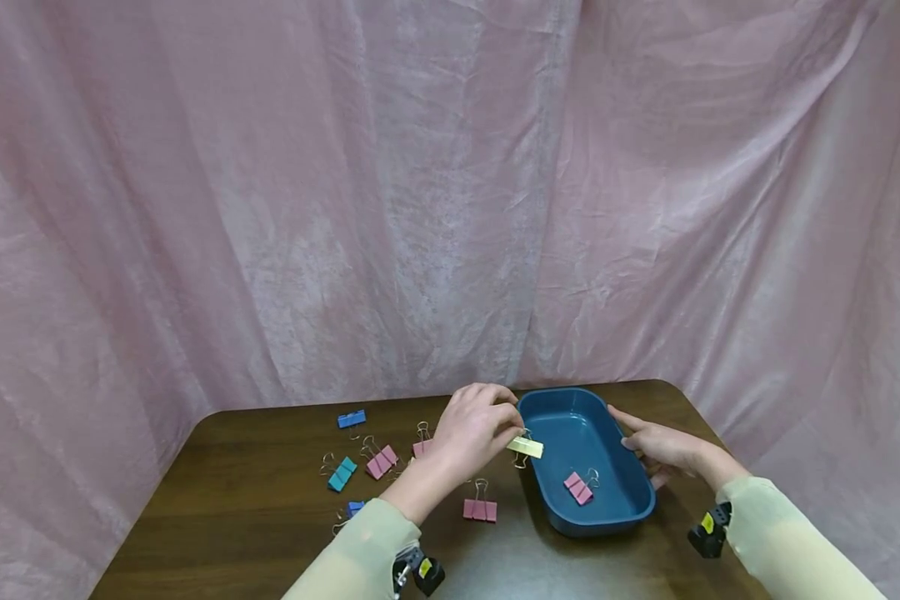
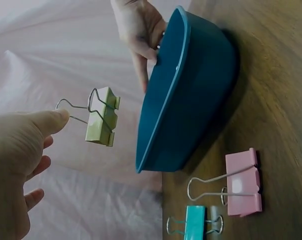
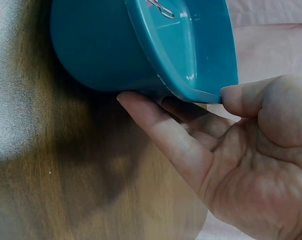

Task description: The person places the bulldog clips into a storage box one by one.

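Note:
My left hand pinches a yellow binder clip by one wire handle, beside the left rim of a blue tray. In the left wrist view the yellow clip hangs from thumb and fingertips, clear of the tray wall. My right hand grips the tray's right rim, and in the right wrist view its thumb lies on the rim with the fingers against the outer wall. One pink binder clip lies inside the tray.
Left of the tray, a pink clip, another pink clip, a teal clip and a blue clip lie on the brown wooden table. My left forearm partly covers another blue clip. A pink curtain hangs behind the table.

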A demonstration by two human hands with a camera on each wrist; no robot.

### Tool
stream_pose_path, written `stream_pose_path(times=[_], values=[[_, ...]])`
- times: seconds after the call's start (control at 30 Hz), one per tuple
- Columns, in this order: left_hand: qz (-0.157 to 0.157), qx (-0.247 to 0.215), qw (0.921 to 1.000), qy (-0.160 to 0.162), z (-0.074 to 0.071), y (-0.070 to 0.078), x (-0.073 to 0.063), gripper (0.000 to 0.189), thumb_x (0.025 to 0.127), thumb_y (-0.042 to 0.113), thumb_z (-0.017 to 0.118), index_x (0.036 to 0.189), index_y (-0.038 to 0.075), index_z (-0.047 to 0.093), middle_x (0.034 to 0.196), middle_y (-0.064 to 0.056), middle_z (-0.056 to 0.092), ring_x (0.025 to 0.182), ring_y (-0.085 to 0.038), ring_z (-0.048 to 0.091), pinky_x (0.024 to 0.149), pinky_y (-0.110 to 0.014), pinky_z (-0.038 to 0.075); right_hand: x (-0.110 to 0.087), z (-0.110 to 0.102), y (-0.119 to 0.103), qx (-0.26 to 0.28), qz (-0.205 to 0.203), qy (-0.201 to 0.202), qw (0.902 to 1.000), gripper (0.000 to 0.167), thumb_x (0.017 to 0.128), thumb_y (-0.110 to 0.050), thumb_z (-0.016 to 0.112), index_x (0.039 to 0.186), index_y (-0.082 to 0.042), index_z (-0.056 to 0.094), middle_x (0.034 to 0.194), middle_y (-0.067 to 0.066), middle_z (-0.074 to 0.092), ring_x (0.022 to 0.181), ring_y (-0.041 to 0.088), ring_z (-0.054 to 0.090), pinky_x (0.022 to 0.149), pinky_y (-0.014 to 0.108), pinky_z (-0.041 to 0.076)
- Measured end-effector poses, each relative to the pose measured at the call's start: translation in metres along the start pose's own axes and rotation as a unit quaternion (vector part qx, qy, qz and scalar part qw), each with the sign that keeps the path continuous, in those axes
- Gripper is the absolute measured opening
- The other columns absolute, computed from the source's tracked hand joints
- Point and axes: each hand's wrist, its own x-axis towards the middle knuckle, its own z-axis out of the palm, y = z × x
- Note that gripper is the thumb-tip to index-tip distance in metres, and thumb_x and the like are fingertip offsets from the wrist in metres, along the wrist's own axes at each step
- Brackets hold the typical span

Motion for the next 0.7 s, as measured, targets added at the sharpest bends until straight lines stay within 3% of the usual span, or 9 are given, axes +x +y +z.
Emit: stream_pose_path(times=[0.4,0.7], values=[[0.004,0.037,0.9988,-0.031,0.014,0.009,0.025,0.006,0.096,0.038,0.074,0.095,0.034,0.077,0.119,0.009,0.063,0.118,-0.016,0.057,0.107,-0.043,0.042,0.004,0.002,0.001,0.009,0.006,0.003,0.9999,0.070,0.107,-0.010,0.041,0.166,-0.024,0.007,0.156,0.042,0.018,0.115,0.053,0.058,0.062,0.049,0.059],[-0.021,0.047,0.9970,-0.058,0.028,0.009,0.038,0.009,0.096,0.041,0.073,0.098,0.035,0.078,0.119,0.009,0.063,0.118,-0.017,0.055,0.110,-0.045,0.039,0.002,0.003,-0.001,-0.004,0.011,0.011,0.9999,0.069,0.107,-0.010,0.041,0.166,-0.024,0.008,0.155,0.041,0.021,0.108,0.045,0.063,0.058,0.046,0.058]])
